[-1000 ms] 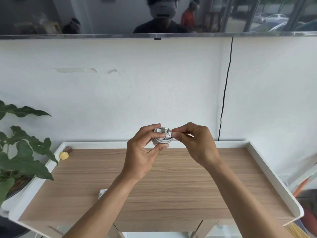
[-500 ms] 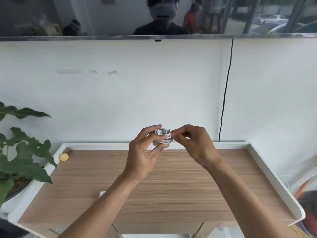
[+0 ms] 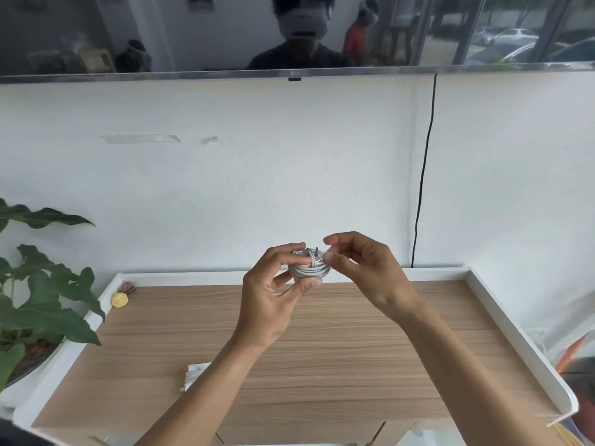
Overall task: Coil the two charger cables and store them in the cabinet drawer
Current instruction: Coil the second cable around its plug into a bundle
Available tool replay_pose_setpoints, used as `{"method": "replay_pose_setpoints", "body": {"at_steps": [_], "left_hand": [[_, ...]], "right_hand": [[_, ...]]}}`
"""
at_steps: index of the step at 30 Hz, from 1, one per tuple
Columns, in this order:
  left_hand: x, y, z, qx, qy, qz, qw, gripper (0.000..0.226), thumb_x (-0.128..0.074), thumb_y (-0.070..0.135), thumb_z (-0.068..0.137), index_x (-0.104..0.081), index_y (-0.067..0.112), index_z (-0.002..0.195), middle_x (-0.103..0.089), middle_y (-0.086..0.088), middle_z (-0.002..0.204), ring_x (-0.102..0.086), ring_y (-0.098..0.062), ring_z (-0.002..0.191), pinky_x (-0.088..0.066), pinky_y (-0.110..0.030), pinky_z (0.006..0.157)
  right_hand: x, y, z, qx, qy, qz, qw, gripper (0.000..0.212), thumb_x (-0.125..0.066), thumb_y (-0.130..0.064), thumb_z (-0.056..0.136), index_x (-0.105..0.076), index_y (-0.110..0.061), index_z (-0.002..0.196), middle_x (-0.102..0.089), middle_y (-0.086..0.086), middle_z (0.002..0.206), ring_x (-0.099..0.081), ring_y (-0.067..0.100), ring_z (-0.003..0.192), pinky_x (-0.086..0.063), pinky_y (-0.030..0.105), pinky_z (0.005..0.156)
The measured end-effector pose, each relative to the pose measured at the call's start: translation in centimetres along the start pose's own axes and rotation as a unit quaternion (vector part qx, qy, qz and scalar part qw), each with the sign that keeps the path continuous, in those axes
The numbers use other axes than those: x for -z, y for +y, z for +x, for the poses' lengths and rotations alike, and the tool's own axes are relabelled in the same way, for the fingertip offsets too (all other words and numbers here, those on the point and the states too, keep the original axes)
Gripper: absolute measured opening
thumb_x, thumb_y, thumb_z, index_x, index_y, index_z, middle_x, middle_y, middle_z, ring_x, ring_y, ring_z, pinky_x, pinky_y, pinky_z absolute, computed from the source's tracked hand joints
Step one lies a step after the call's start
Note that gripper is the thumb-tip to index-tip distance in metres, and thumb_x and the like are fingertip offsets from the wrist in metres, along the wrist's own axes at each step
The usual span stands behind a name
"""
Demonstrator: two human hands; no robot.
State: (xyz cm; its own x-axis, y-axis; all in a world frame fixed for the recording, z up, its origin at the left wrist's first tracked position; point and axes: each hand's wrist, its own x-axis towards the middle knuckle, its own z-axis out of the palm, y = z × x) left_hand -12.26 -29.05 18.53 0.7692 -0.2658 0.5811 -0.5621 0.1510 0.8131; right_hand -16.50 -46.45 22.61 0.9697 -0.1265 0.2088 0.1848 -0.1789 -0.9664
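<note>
Head view: my left hand (image 3: 273, 297) clamps the coiled cable (image 3: 309, 271) over the worktop's (image 3: 338, 355) back edge, while my right hand (image 3: 363, 268) pinches its end, just rightward.

wood-top cabinet (image 3: 354, 365), white cable bundle (image 3: 194, 375), small yellow object (image 3: 119, 300)

White cable coil (image 3: 309, 268), wood-grain tabletop (image 3: 322, 349)

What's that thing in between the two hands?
A small coiled white charger cable. The left hand grips it and the right hand pinches its edge, seen in the head view.
</note>
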Motion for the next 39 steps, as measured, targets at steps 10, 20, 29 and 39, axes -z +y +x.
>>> {"method": "replay_pose_setpoints", "body": {"at_steps": [10, 20, 29, 39], "left_hand": [[0.4, 0.2, -0.3, 0.003, -0.013, 0.011, 1.000, 0.033, -0.082, 0.005, 0.072, -0.069, 0.019, 0.099, -0.065, 0.000, 0.117, -0.059, -0.021, 0.122, -0.055, -0.028, 0.088], [-0.2, 0.6, -0.5, 0.007, -0.021, -0.018, 1.000, 0.031, -0.081, 0.009, 0.073, -0.070, 0.022, 0.098, -0.065, 0.000, 0.115, -0.058, -0.023, 0.122, -0.056, -0.036, 0.090], [0.1, 0.5, -0.6, -0.047, -0.042, 0.042, 0.997, 0.027, -0.081, 0.006, 0.074, -0.071, 0.017, 0.098, -0.065, -0.003, 0.118, -0.063, -0.023, 0.116, -0.056, -0.042, 0.091], [0.5, 0.3, -0.6, -0.108, -0.044, 0.128, 0.985, 0.024, -0.078, 0.009, 0.077, -0.071, 0.019, 0.098, -0.064, -0.005, 0.122, -0.065, -0.016, 0.112, -0.055, -0.039, 0.091]], "right_hand": [[-0.3, 0.2, -1.0, 0.041, 0.033, -0.072, 0.996, 0.003, -0.068, -0.020, 0.088, -0.068, -0.018, 0.091, -0.071, 0.000, 0.084, -0.068, 0.016, 0.076, -0.053, 0.020, 0.072], [0.5, 0.4, -1.3, 0.225, 0.036, -0.241, 0.943, 0.007, -0.059, -0.008, 0.093, -0.064, -0.007, 0.098, -0.068, -0.003, 0.090, -0.064, 0.006, 0.086, -0.052, 0.024, 0.076], [1.5, -0.6, -1.4, 0.236, -0.036, -0.306, 0.922, 0.006, -0.058, -0.010, 0.094, -0.064, -0.009, 0.095, -0.065, -0.001, 0.085, -0.059, 0.011, 0.076, -0.040, 0.009, 0.065], [1.4, -0.1, -1.3, 0.221, -0.049, -0.267, 0.937, 0.005, -0.064, -0.013, 0.091, -0.062, -0.013, 0.087, -0.059, -0.010, 0.076, -0.055, 0.009, 0.070, -0.040, 0.012, 0.065]]}}
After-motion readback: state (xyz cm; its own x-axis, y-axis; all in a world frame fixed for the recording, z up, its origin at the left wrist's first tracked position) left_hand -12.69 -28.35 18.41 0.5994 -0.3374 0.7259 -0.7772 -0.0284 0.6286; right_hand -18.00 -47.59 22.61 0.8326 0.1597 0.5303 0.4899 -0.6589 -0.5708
